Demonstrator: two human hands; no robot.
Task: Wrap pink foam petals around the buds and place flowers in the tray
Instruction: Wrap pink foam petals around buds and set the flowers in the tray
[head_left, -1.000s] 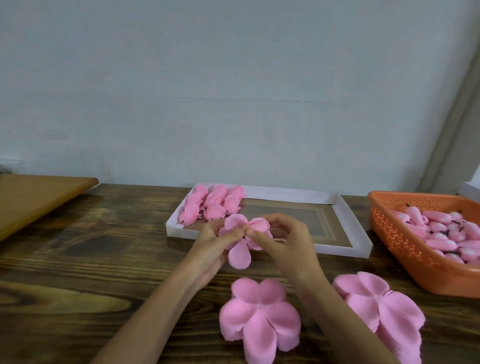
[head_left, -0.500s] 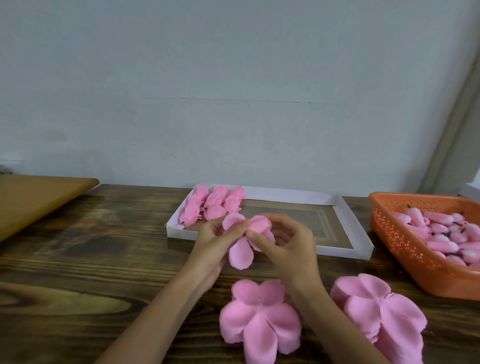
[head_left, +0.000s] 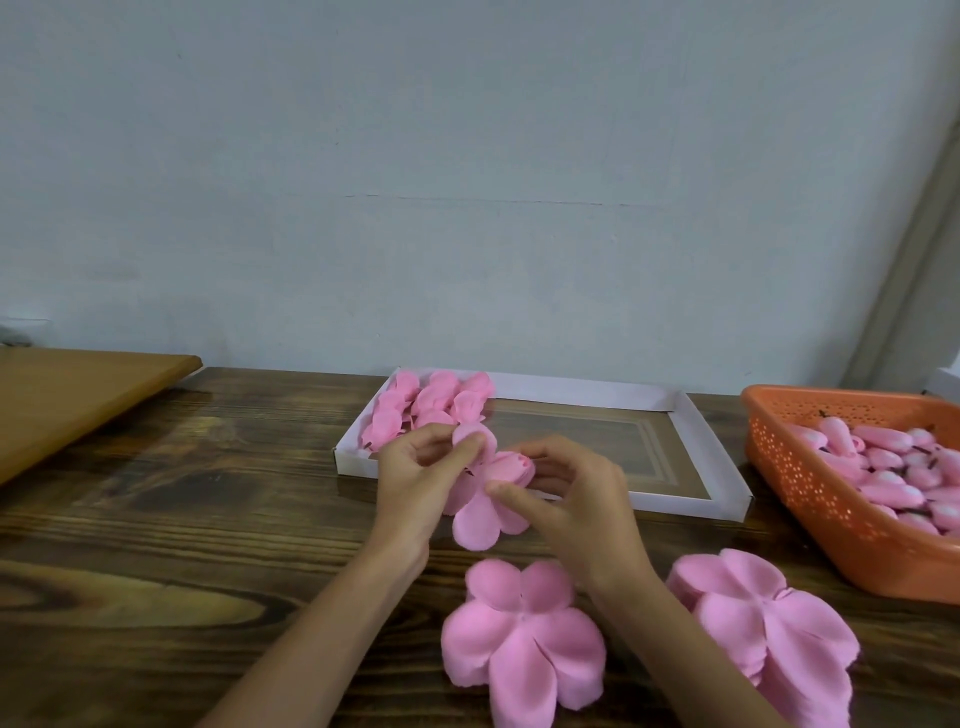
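1. Two hands share one flower: the left hand (head_left: 415, 478) has its grip pinching a lobe of the petal piece (head_left: 478, 519), while the right hand (head_left: 576, 499) curls its grip round the bud (head_left: 511, 465), probably to fold foam against it.
2. Just beyond the grip lies the tray (head_left: 691, 431), with finished flowers (head_left: 431, 402) in its far-left corner, so placing is a short reach.
3. Spare petal stacks (head_left: 519, 639) lie on the table (head_left: 208, 493) nearer than the grip.
4. Right of the grip, the basket (head_left: 810, 467) of buds is cut off by the frame edge.
5. Fingers hide the bud's base.
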